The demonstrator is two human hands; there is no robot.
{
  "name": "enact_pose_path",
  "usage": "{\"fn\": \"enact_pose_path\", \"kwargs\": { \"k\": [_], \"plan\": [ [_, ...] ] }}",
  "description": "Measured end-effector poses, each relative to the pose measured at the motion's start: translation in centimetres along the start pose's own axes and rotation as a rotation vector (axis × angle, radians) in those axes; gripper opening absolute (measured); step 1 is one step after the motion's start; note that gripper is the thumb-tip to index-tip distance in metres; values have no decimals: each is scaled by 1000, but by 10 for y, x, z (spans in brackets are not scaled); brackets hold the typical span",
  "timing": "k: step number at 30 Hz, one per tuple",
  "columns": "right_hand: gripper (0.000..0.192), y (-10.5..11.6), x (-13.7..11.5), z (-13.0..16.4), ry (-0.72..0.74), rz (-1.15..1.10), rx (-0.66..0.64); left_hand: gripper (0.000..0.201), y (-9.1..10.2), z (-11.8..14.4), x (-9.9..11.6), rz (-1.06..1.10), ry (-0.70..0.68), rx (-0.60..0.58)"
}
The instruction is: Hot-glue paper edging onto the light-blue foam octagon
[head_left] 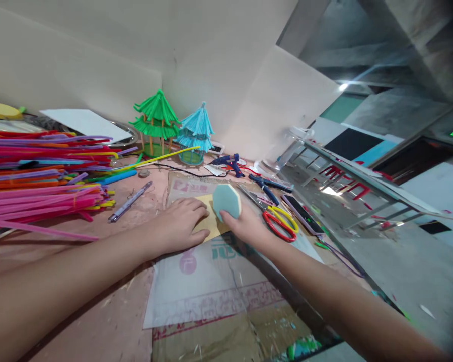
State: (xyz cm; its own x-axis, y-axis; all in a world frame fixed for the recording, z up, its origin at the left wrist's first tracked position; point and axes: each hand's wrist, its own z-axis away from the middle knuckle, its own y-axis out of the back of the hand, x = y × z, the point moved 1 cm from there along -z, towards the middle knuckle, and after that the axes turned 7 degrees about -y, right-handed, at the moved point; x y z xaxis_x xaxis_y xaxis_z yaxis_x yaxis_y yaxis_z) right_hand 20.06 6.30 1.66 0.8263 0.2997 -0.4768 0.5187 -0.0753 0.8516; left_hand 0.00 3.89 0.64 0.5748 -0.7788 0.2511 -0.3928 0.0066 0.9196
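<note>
My left hand [182,223] lies palm down with fingers stretched out, resting on a yellow sheet [213,224]. Between the thumb and fingers of my right hand [248,222] is a pale blue octagonal foam piece [225,199], tilted up over the sheet's right part. Most of my right fingers are hidden behind it. Beneath the yellow sheet is white printed plastic [207,286] on cardboard [196,342]. Scissors with red and yellow handles [280,223] lie just to the right of my right hand.
Pipe cleaner bundles [41,196] and a pen [130,202] lie left. Behind stand a green pagoda model [156,125] and a blue one [195,128], beside a glue gun [228,163]. Pliers [268,188] and a phone [302,213] lie right, near the table edge.
</note>
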Motion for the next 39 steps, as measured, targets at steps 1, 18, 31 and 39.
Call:
{"fn": "enact_pose_path", "kwargs": {
  "k": [1, 18, 31, 39],
  "plan": [
    [16, 2, 0, 5, 2, 3, -11, 40, 0, 0, 0, -4, -10, 2],
    [4, 1, -4, -7, -82, -221, -7, 40, -5, -1, -3, 52, -22, 32],
    [31, 16, -24, 18, -228, -992, -206, 30, -2, 2, -13, 208, 17, 270],
    [35, -2, -19, 24, -230, -1279, -320, 31, 11, 1, 0, 420, 66, 454]
  ]
}}
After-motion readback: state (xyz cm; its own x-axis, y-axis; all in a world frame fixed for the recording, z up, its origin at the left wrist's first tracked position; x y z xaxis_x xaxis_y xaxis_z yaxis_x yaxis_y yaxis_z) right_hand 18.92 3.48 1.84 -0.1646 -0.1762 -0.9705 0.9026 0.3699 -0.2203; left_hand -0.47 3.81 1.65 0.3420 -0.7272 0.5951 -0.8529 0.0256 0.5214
